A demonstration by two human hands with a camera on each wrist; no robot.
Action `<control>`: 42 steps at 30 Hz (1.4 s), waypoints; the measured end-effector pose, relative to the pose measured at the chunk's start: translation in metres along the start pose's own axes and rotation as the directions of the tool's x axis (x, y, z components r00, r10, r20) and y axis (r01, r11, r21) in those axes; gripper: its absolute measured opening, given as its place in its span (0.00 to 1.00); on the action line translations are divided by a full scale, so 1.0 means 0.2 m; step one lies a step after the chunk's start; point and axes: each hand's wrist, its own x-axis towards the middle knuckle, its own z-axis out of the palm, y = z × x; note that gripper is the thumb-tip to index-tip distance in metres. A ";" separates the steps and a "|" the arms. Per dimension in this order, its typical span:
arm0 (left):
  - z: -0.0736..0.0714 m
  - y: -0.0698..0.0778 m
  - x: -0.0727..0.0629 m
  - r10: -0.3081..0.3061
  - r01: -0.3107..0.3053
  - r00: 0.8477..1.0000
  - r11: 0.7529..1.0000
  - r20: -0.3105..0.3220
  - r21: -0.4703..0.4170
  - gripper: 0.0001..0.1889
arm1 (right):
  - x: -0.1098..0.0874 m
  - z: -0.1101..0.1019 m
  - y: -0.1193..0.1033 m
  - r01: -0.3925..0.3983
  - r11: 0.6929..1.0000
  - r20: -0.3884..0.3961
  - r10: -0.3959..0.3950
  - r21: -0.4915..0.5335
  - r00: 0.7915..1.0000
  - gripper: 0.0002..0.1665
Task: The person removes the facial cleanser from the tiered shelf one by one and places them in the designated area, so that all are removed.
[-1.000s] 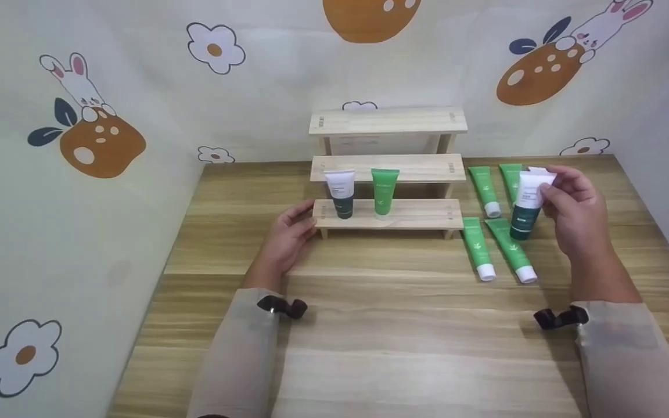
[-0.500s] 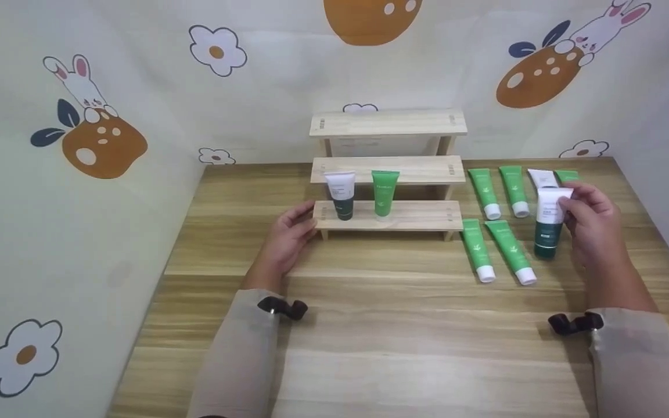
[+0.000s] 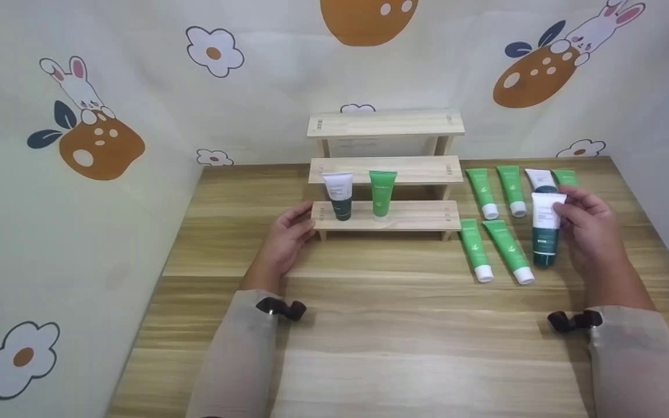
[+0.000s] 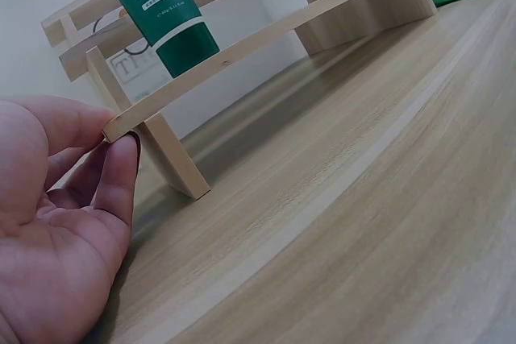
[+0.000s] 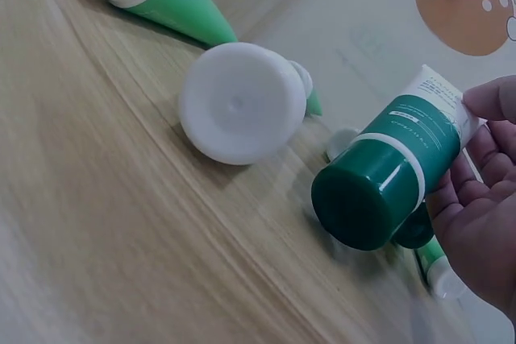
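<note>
My left hand (image 3: 289,237) pinches the left end of the lowest step of a three-tier wooden display stand (image 3: 410,217); in the left wrist view, thumb and fingers meet at the step's corner (image 4: 121,125). On that step a white and dark green squeeze tube (image 3: 339,194) and a green squeeze tube (image 3: 381,194) stand upright on their caps. My right hand (image 3: 593,226) holds another white and dark green squeeze tube (image 3: 545,229) by its flat white end, cap downward. The right wrist view shows this tube's dark green cap (image 5: 355,203) tilted close over the table.
Several green tubes (image 3: 509,251) lie on the wooden table (image 3: 369,325) right of the stand. Behind the held tube lie a white and dark green tube (image 3: 540,179) and a green one (image 3: 565,176). A patterned wall covering (image 3: 265,104) borders the table.
My right hand has carried the white and dark green tube slightly right and toward the front, lowering it; tubes behind it now show. My left hand stays on the stand.
</note>
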 end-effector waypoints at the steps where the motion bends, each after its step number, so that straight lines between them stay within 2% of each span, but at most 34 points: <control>1: 0.00 0.00 0.00 -0.001 0.001 1.000 1.000 -0.001 0.000 0.29 | 0.00 -0.01 0.00 -0.007 1.000 0.008 0.007 0.004 1.000 0.26; 6: 0.00 0.00 0.00 -0.007 0.007 1.000 1.000 0.000 0.005 0.28 | 0.02 -0.03 0.02 -0.047 0.999 0.048 0.048 -0.009 0.998 0.22; 8: 0.00 0.00 0.00 -0.007 0.007 1.000 1.000 0.000 -0.002 0.28 | 0.02 -0.04 0.03 -0.055 0.997 0.065 0.058 -0.044 0.996 0.21; 11: 0.00 0.01 -0.01 -0.008 0.008 1.000 1.000 0.001 0.001 0.29 | 0.03 -0.06 0.03 -0.070 0.995 0.102 0.077 -0.077 0.992 0.23; 21: 0.00 0.01 -0.01 -0.006 0.006 1.000 1.000 0.001 -0.010 0.29 | 0.05 -0.08 0.07 -0.051 0.986 0.164 0.077 -0.157 0.984 0.25; 31: 0.01 0.00 -0.01 -0.001 0.001 1.000 1.000 -0.005 -0.023 0.29 | 0.06 -0.08 0.08 -0.021 0.969 0.157 0.061 -0.244 0.986 0.25; 42: 0.00 0.00 0.00 0.000 0.000 1.000 1.000 0.003 0.001 0.29 | 0.06 -0.09 0.08 -0.034 0.947 0.133 0.080 -0.321 0.988 0.27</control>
